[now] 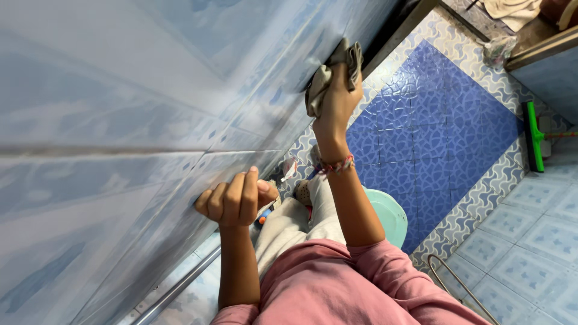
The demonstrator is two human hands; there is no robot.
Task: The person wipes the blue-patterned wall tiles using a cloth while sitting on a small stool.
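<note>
The right hand (338, 96) presses a crumpled grey cloth (330, 73), fingers clenched around it, flat against the glossy pale-blue tiled wall (120, 90). Below it, the left hand (236, 198) is curled into a fist, knuckles seemingly resting on the tiles. Smooth wall stretches beyond both.

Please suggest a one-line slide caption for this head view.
Right hand presses a crumpled grey cloth against the pale blue tiled wall, while the left hand rests fisted on it.

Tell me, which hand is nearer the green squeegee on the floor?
Right. The right hand, pressing a grey cloth on the tiled wall, is closer to the green squeegee; the fisted left hand is farther.
</note>
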